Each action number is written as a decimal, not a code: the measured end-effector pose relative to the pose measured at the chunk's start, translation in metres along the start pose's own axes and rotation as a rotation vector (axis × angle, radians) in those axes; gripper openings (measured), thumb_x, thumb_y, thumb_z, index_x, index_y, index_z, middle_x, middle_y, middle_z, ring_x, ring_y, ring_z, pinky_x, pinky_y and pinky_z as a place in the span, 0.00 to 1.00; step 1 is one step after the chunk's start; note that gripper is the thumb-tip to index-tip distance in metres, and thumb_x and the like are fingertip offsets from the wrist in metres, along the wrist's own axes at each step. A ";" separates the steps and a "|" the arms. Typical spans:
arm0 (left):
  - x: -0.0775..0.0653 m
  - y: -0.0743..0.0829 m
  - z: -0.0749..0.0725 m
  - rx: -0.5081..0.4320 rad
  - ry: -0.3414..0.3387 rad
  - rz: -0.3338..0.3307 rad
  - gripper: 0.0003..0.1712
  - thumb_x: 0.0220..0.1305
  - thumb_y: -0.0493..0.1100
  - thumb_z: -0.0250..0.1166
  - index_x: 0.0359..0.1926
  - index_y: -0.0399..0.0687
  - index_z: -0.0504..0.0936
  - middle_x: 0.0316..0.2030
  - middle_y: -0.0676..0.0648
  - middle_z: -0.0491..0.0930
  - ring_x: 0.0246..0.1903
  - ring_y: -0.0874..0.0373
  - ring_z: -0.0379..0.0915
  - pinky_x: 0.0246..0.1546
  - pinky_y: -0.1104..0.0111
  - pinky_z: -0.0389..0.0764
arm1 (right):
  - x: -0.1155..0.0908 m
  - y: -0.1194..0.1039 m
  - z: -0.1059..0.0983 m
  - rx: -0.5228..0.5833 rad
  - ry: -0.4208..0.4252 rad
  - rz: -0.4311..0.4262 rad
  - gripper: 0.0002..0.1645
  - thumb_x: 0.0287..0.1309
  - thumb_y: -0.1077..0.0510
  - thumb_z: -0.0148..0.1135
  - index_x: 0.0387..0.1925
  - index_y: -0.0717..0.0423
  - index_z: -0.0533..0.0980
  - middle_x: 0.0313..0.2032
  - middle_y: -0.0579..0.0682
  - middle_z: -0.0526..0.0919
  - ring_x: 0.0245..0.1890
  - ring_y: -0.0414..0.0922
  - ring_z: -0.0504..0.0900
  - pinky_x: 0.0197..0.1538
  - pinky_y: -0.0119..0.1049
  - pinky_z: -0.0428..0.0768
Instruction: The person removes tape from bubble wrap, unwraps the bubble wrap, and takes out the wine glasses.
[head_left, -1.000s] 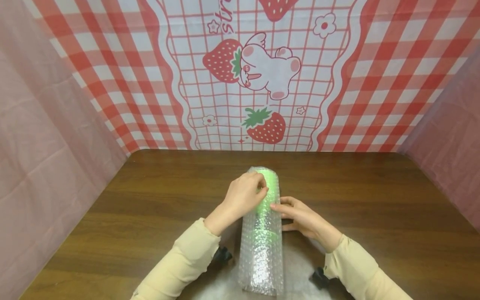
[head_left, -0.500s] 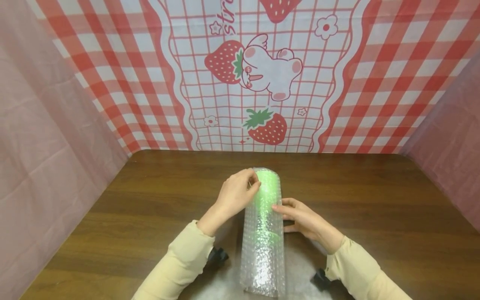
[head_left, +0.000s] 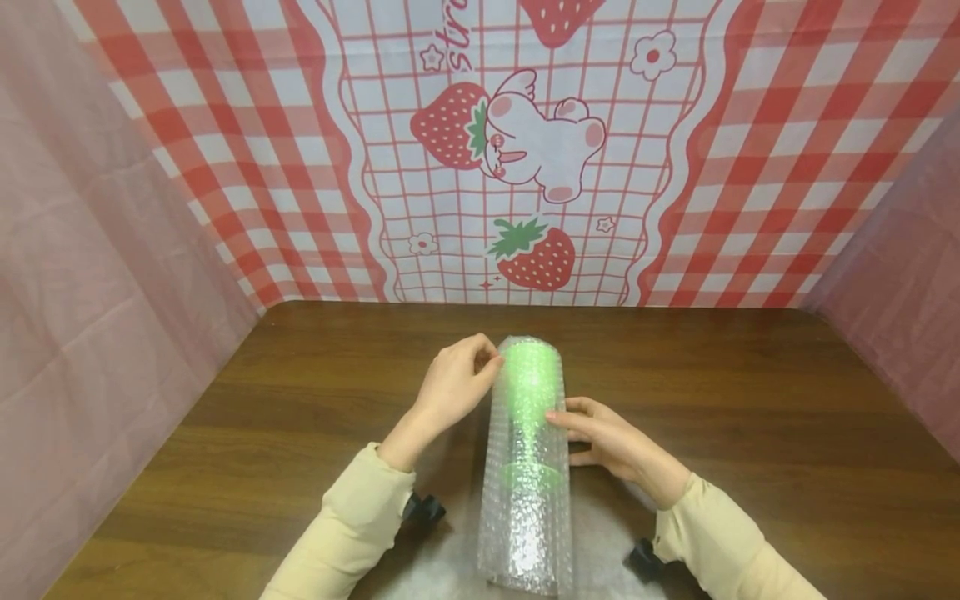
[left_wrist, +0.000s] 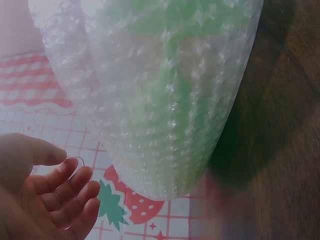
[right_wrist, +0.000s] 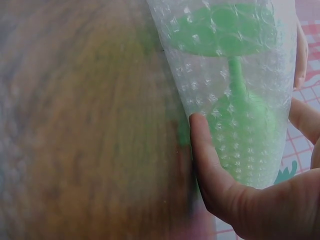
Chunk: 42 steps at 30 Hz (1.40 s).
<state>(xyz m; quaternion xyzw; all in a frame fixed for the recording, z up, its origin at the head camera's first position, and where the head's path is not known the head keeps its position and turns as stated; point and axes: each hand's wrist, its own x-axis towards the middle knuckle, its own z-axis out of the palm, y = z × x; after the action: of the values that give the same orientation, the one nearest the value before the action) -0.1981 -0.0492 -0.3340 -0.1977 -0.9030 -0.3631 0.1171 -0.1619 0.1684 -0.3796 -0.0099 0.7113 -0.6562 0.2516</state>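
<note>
A green goblet (head_left: 531, 379), seen through clear bubble wrap (head_left: 525, 533), lies lengthwise at the middle of the table; its bowl points away from me and its foot nearer. The wrap reaches well past the foot toward me. At the far left edge of the wrap is my left hand (head_left: 453, 379), thumb and index finger pinched together. In the left wrist view a thin clear strip (left_wrist: 80, 160) curves out from that pinch; its kind is unclear. My right hand (head_left: 611, 437) rests against the wrap's right side, fingers relaxed and one digit (right_wrist: 202, 137) touching the film.
The brown wooden table (head_left: 750, 400) extends to both sides. Behind it hangs a red-and-white checked cloth (head_left: 532, 125) with strawberries, and pink drapes (head_left: 90, 292) flank it. Black wrist gear (head_left: 424, 510) shows under the sleeves.
My left hand has slid left from over the goblet's bowl to the left edge of the wrap, uncovering the bowl. The right hand has stayed nearly still.
</note>
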 end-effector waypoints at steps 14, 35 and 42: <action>0.012 -0.010 0.006 -0.085 0.021 -0.062 0.08 0.61 0.45 0.55 0.34 0.49 0.79 0.30 0.52 0.77 0.26 0.59 0.70 0.28 0.68 0.73 | 0.001 0.003 -0.002 0.007 0.002 -0.001 0.43 0.58 0.47 0.55 0.63 0.67 0.48 0.57 0.65 0.63 0.53 0.54 0.69 0.50 0.51 0.76; 0.029 -0.026 0.040 -0.315 -0.187 -0.261 0.27 0.66 0.55 0.49 0.60 0.46 0.67 0.60 0.43 0.66 0.58 0.46 0.63 0.56 0.53 0.69 | -0.001 0.000 0.000 -0.008 0.000 0.004 0.42 0.58 0.47 0.56 0.62 0.68 0.50 0.56 0.64 0.64 0.53 0.54 0.69 0.50 0.51 0.76; 0.028 -0.028 0.040 -0.369 -0.174 -0.273 0.25 0.65 0.53 0.50 0.59 0.46 0.68 0.59 0.43 0.68 0.56 0.46 0.67 0.52 0.54 0.73 | 0.002 -0.007 -0.007 0.049 -0.004 0.016 0.42 0.60 0.46 0.53 0.63 0.68 0.48 0.59 0.63 0.61 0.52 0.51 0.69 0.54 0.49 0.74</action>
<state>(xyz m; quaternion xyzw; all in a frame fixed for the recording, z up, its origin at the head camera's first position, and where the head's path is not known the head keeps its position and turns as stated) -0.2385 -0.0317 -0.3697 -0.1224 -0.8463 -0.5161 -0.0494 -0.1687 0.1729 -0.3734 0.0009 0.6947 -0.6713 0.2584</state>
